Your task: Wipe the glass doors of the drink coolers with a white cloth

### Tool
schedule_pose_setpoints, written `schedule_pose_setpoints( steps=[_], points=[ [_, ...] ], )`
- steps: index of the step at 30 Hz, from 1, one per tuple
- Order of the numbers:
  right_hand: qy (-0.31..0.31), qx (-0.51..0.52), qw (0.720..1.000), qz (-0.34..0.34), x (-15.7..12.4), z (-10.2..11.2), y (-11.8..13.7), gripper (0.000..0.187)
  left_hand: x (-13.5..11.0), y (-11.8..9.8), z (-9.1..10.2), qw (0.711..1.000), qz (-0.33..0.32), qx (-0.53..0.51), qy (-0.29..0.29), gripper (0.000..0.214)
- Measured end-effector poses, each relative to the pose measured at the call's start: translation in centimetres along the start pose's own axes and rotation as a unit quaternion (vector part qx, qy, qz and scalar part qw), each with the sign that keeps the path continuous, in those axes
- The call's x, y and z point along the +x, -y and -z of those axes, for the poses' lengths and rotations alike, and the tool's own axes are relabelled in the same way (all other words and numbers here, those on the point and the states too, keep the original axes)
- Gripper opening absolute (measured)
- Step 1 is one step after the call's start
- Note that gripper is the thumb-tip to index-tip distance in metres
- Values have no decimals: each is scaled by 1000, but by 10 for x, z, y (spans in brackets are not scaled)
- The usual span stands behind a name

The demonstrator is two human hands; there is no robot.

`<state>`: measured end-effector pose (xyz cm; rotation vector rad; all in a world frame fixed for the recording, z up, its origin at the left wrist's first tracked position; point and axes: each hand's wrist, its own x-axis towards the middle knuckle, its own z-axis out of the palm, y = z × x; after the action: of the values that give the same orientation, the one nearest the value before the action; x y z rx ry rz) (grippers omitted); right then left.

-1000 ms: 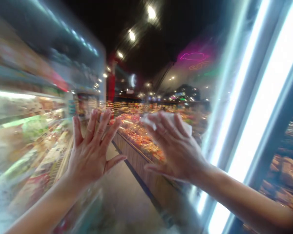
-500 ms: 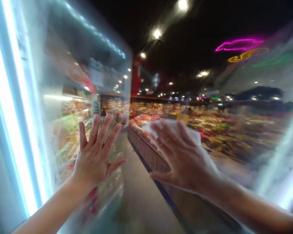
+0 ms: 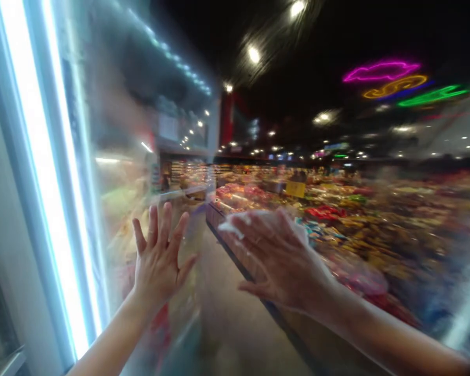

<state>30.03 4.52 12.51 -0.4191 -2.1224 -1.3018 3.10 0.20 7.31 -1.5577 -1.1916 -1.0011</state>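
My left hand is spread with its palm forward, flat against a see-through glass pane. Nothing shows in its fingers. Under my right hand lies a crumpled white cloth or wipe, pressed flat to the glass. Its edges stick out past the fingertips on both sides. The right hand is somewhat blurred, its fingers stretched over the cloth and its thumb out to the left.
Bright light tubes run down the frame at left, with part of a metal shelf beside it. Beyond the glass are an aisle floor, a long display of colourful packages, a yellow sign and neon outlines overhead.
My right hand and the white cloth have shifted slightly left and down in view. The left hand also sits a little lower. The light tubes appear farther right.
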Motion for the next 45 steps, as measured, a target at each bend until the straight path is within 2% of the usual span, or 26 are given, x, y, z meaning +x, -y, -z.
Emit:
schedule_pose_setpoints(
  steps=[2, 3, 4, 7, 8, 12, 13, 16, 17, 18, 22, 25, 27, 32, 34, 38, 40, 43, 45],
  points=[
    [-29, -23, 992, -120, 2, -2, 11, 97, -16, 0, -11, 1000, 25, -5, -10, 80],
    [-36, -28, 988, -146, 1, -5, 19, 98, -22, -1, -15, 999, 33, -8, -16, 81],
    [-32, -30, 989, -141, 0, -9, 28, 97, -28, -2, -19, 999, 39, -10, -22, 81],
    [12, -24, 999, -35, -9, -21, 52, 87, -36, -7, -24, 998, 51, -13, -22, 81],
    [17, -23, 999, -33, -12, -23, 56, 86, -35, -8, -25, 998, 54, -14, -17, 82],
    [-41, -22, 976, -215, -16, -26, 56, 98, -29, -12, -25, 998, 54, -20, -11, 82],
    [-42, -17, 975, -219, -15, -27, 57, 100, -27, -13, -25, 998, 53, -22, -14, 82],
    [-14, 0, 995, -102, -5, -30, 63, 99, -24, -14, -27, 998, 57, -29, -17, 82],
    [-7, 0, 996, -84, -1, -31, 64, 98, -23, -14, -28, 998, 57, -31, -16, 82],
    [-7, -4, 995, -97, 1, -31, 64, 98, -23, -15, -29, 998, 55, -34, -18, 82],
    [-44, -16, 968, -247, -10, -35, 78, 100, -22, -16, -32, 998, 45, -37, -32, 81],
    [-41, -16, 972, -232, -30, -48, 107, 99, -23, -19, -33, 998, 42, -29, -34, 81],
    [-34, -19, 977, -207, -29, -56, 118, 98, -24, -20, -33, 998, 41, -28, -34, 82],
    [-43, -7, 963, -266, 2, -51, 99, 101, -26, -21, -33, 998, 40, -32, -39, 83],
    [-38, -9, 960, -276, -7, -51, 107, 100, -26, -21, -32, 998, 42, -34, -41, 83],
    [-36, -41, 964, -260, -42, -59, 137, 93, -27, -21, -30, 997, 49, -40, -35, 83],
    [-39, -51, 963, -261, -40, -56, 131, 92, -28, -21, -29, 997, 46, -41, -35, 84],
    [-42, -49, 955, -288, -24, -47, 108, 94, -30, -22, -27, 997, 44, -40, -41, 84],
    [-36, -44, 950, -306, -27, -45, 109, 94, -32, -21, -25, 997, 46, -43, -38, 84]
  ],
)
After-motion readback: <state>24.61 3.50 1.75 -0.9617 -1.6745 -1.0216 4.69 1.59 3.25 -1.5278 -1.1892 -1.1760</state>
